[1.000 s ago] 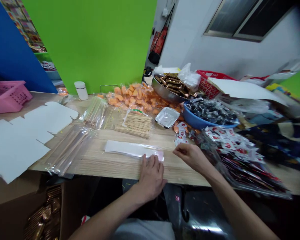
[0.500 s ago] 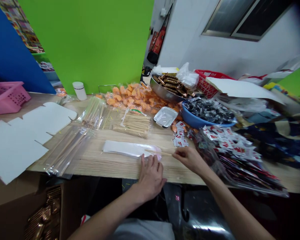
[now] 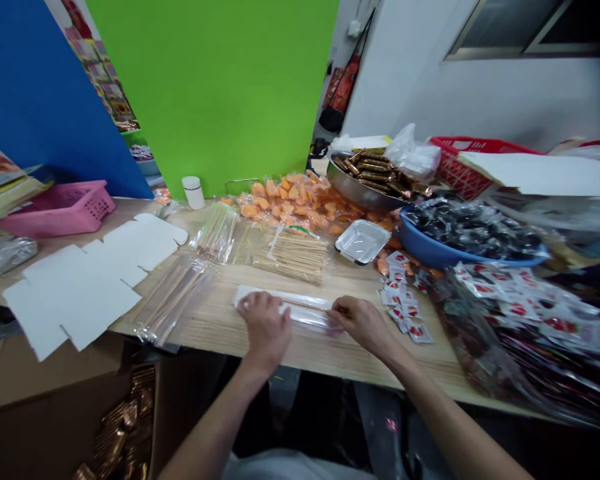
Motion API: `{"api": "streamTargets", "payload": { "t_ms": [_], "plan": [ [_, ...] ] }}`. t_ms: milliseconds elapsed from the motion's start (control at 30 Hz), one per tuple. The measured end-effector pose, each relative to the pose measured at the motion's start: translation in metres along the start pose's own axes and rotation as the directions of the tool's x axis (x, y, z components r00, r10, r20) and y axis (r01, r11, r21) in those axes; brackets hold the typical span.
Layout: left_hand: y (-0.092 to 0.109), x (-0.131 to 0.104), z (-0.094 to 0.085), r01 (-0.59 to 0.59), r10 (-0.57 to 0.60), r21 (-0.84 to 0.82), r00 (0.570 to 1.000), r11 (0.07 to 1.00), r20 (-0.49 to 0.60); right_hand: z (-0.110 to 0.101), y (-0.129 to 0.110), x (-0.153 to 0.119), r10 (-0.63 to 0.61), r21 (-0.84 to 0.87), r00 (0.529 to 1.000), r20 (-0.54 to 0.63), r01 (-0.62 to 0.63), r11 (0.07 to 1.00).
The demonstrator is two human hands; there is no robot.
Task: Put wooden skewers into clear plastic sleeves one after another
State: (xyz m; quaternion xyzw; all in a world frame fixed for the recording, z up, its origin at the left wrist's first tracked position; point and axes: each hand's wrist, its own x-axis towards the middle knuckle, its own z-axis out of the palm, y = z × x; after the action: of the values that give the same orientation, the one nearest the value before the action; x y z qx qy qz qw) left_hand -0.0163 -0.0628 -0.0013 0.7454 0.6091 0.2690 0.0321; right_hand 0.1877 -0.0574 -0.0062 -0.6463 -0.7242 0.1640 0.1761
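A stack of long clear plastic bags lies flat near the table's front edge. My left hand rests on the left part of the bags, fingers spread a little and curved, pressing on the plastic. At the right end my right hand pinches a thin wooden stick, which lies lengthwise along the top bag. Behind the bags is a packet of wooden sticks. Longer sticks in clear bags lie to the left.
Orange wrapped pieces, a foil tray, a metal bowl and a blue basin stand behind. Small sachets are at the right. White card and a pink basket are at left.
My left hand has moved left along the bags. My right hand has moved left toward the bags' right end, carrying the stick farther over them. The camera view has turned left.
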Motion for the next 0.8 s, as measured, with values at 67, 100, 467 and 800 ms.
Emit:
{"api": "streamTargets", "payload": {
  "t_ms": [67,100,467,800],
  "plan": [
    [-0.021,0.015,-0.004,0.115,-0.118,0.132,0.993,0.985,0.019,-0.001,0.000,-0.001,0.001,-0.003,1.000,0.001,-0.001,1.000],
    [-0.028,0.020,-0.005,0.141,-0.151,0.173,0.988,0.975,0.044,-0.001,-0.002,-0.001,0.004,0.001,1.000,0.000,-0.004,1.000],
    [-0.037,0.035,0.000,0.325,-0.299,-0.071,0.920,0.943,0.253,-0.020,-0.003,0.002,-0.027,-0.112,0.993,-0.112,0.014,0.994],
    [-0.021,0.028,-0.017,0.184,-0.183,-0.039,0.983,0.982,0.016,-0.057,0.013,-0.014,0.051,0.099,0.976,-0.213,-0.030,0.995]
  ]
}}
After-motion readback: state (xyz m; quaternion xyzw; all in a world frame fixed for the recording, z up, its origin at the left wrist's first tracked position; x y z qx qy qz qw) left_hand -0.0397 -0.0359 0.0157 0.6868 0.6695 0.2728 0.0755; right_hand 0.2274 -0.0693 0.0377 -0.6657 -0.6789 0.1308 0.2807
